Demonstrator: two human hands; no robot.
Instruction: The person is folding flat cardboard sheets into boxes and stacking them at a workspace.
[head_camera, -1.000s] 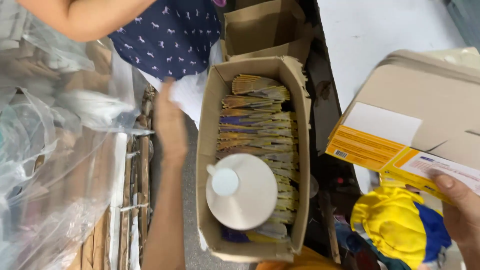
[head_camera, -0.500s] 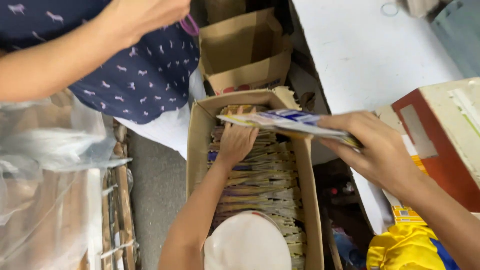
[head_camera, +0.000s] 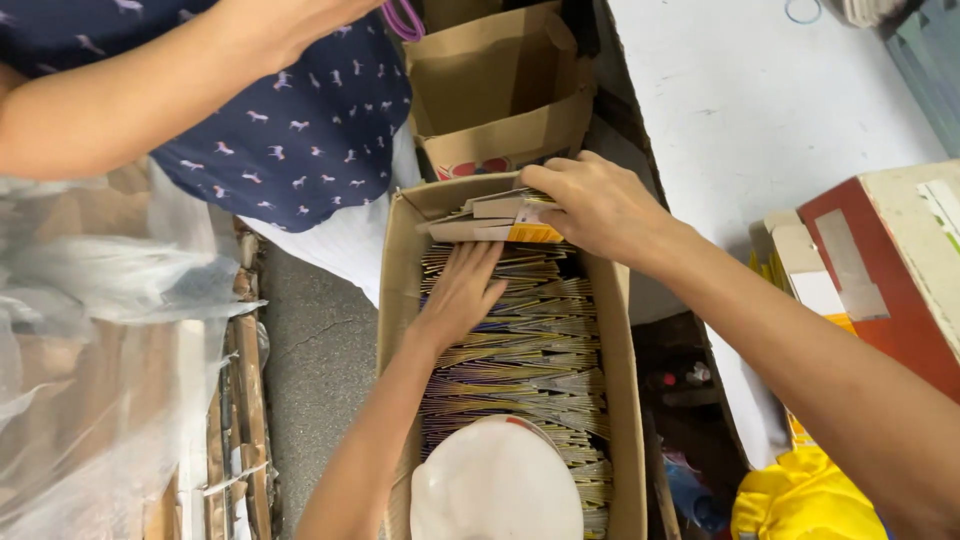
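Right hand is gripping a small stack of flattened yellow-edged cardboard cartons, lowering it at the far end of the long brown cardboard box | left hand is lying open, palm down, pressing the packed row of flat cartons | white round plastic lid is resting on the near end

One head-worn camera looks steeply down, close above the open cardboard box, which fills the centre; the white bench lies beyond its far-right corner.
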